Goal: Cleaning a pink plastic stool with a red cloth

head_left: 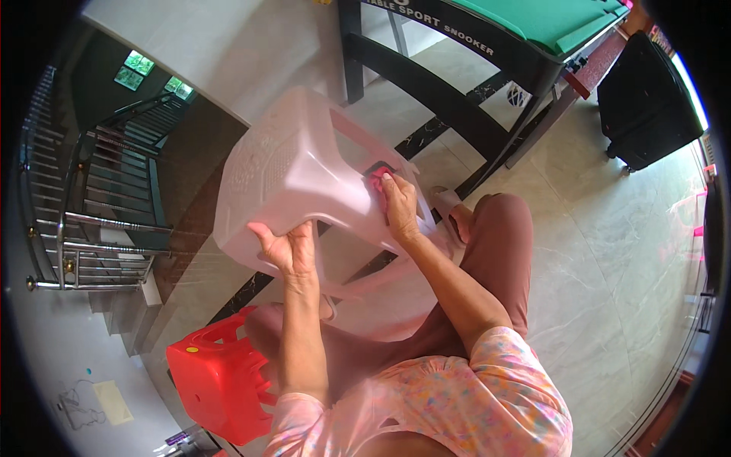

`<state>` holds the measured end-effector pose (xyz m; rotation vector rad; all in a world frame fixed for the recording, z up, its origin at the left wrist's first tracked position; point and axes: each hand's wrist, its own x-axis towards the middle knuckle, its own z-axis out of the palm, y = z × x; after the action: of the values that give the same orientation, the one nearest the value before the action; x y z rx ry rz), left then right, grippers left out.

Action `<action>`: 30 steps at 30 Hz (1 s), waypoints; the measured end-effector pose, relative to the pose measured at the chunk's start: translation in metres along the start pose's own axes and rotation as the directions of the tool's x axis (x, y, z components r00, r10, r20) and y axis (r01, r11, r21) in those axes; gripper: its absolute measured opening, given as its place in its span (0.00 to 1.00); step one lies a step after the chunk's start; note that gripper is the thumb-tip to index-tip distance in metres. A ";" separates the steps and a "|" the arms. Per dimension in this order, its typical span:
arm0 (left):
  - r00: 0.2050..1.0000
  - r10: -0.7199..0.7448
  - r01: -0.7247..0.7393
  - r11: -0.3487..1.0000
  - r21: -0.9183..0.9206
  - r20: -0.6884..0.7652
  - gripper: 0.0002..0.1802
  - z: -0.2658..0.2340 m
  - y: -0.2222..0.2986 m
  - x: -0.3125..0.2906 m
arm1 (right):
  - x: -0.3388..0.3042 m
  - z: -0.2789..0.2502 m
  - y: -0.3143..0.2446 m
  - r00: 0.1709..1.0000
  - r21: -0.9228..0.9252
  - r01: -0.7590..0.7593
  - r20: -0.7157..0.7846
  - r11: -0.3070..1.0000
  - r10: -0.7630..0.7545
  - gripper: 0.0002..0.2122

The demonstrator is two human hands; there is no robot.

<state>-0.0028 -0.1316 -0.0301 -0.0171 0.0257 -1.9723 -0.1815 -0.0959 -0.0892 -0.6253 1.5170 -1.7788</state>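
"What's largest?"

"The pale tiled floor [579, 251], veined like marble, with dark bands crossing it."

"Next?"

"A metal stair railing [114, 236] on the left, then a green-topped game table [548, 27] at the top, standing on a black frame."

"Where's the stool being handled?"

"The pale pink stool [324, 164] is right in front of the person, tipped over, its patterned seat facing left and its legs pointing rightward. I can't tell how much of it rests on the floor."

"Any others?"

"A red stool [221, 381] at the lower left, near the person's left leg [278, 331]."

"And each grip?"

"The left grip [289, 247] clasps the edge of the pale seat, thumb spread wide. The right grip [400, 207] is clenched over something, against the pale stool's side."

"Over what?"

"The smallest thing: a bunched pinkish-red cloth [378, 178], partly hidden by the fingers."
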 end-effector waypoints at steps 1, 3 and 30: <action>0.999 0.013 -0.012 0.999 -0.052 0.029 0.38 0.000 0.000 -0.007 | 0.000 -0.001 -0.005 0.993 -0.088 -0.074 0.080 0.993 0.081 0.17; 0.997 0.036 -0.029 0.994 -0.107 0.067 0.38 0.003 -0.003 -0.018 | 0.004 -0.003 0.000 0.989 -0.086 -0.003 0.144 0.996 0.015 0.17; 0.905 0.424 -0.419 0.897 0.137 -0.007 0.36 -0.023 0.026 -0.041 | -0.045 0.095 -0.079 0.699 -0.341 0.704 0.491 0.623 -0.520 0.16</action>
<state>0.0366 -0.1038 -0.0534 0.1048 -0.0732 -1.5337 -0.0978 -0.1173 0.0099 -1.8471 1.6212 -1.5670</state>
